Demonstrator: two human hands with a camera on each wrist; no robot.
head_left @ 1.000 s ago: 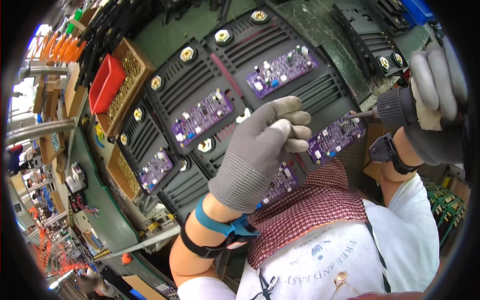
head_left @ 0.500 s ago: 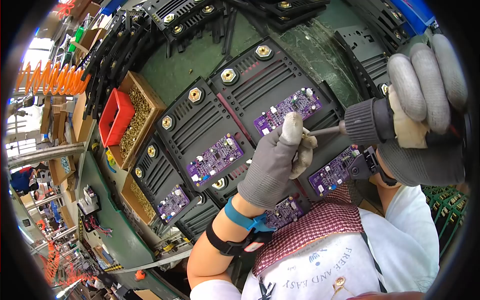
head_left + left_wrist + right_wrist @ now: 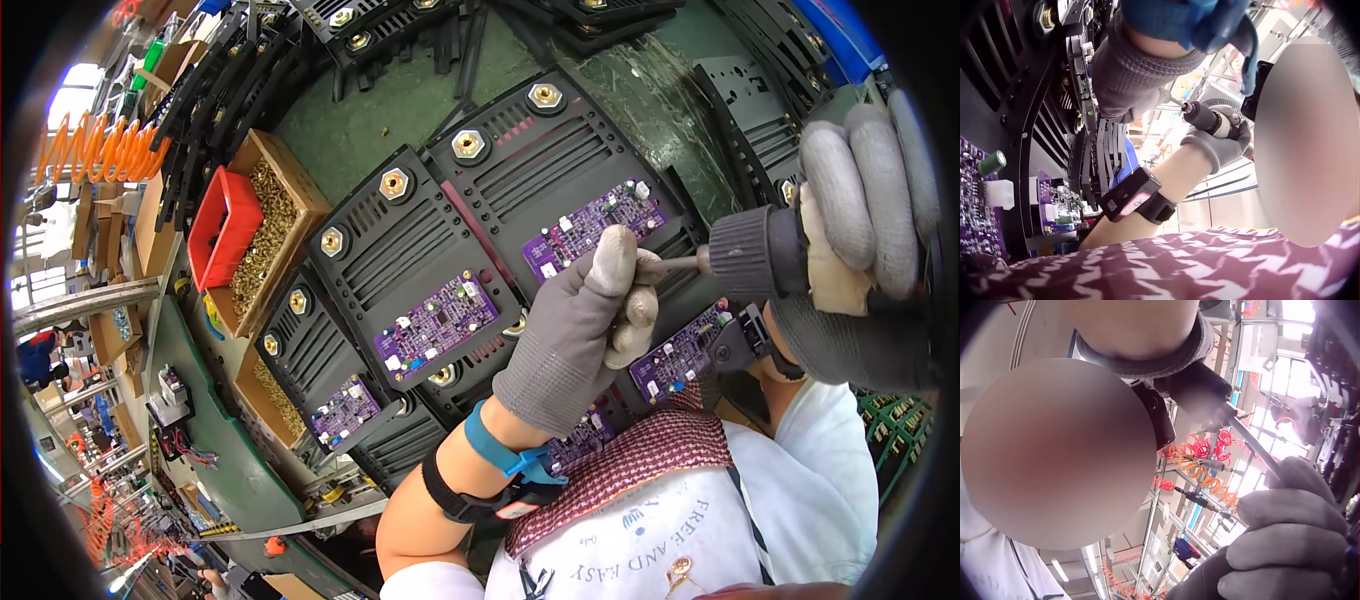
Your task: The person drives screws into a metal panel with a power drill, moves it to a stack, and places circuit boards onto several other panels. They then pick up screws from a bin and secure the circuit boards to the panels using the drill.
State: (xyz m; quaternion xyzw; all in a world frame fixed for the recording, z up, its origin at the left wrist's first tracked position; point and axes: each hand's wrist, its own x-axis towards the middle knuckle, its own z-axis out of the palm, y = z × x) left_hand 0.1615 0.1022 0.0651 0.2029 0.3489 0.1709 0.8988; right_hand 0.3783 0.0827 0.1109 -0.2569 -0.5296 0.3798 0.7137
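Right hand (image 3: 865,230) at the right edge of the head view, gloved fingers wrapped tight round the grip of a powered screwdriver (image 3: 760,255), its thin bit (image 3: 682,263) pointing left, level with the work. The left hand (image 3: 585,325) meets it in the middle of the frame, fingertips bunched together at the bit's tip, pinching there, likely steadying a screw, though the screw itself is too small to see. Just beyond those fingers sits a purple circuit board (image 3: 595,230) on a black ribbed panel (image 3: 520,170), right of centre, brass nuts along its upper edge. More panels with boards fan out toward the lower left, laid side by side within reach on the green surface (image 3: 340,130). At upper left, a red bin (image 3: 222,225) and a cardboard box of brass fasteners (image 3: 262,235) stand close for the left hand.
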